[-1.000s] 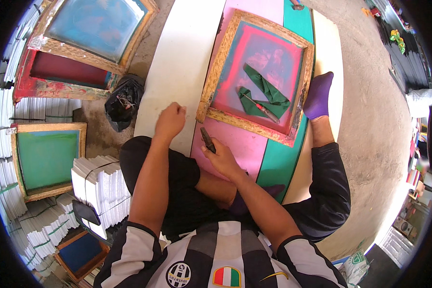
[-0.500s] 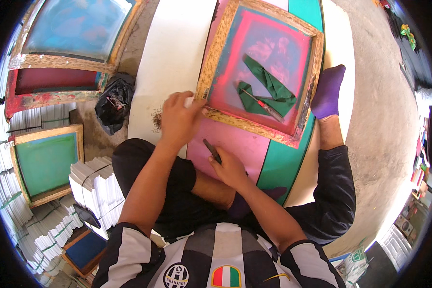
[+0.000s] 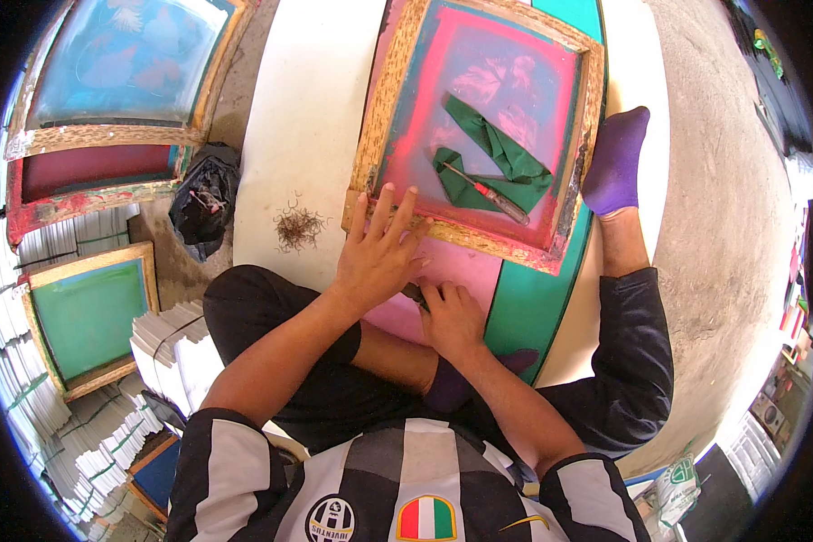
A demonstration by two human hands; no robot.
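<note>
My left hand (image 3: 378,250) has its fingers stretched out and spread, its fingertips at the lower left rail of a wooden screen frame (image 3: 461,237) with pink-stained mesh. My right hand (image 3: 453,318) is closed round a slim dark hand tool (image 3: 414,294), most of which my fingers cover, so its kind does not show. On the mesh lies a folded dark green cloth (image 3: 513,155). A screwdriver (image 3: 504,202) with a reddish, see-through handle rests across that cloth. Left of my hand sits a small heap of thin, curled brown bits (image 3: 300,228).
The frame lies on a pink, green and white surface (image 3: 537,303), with my purple-socked foot (image 3: 616,163) at its right. To the left are a black plastic bag (image 3: 204,199), a blue screen frame (image 3: 117,137), a green screen frame (image 3: 88,321) and stacks of white paper (image 3: 27,397).
My left hand has moved right and slightly down, uncovering the brown heap. My right hand has shifted a little right, and the tool is now more hidden. The view has shifted slightly.
</note>
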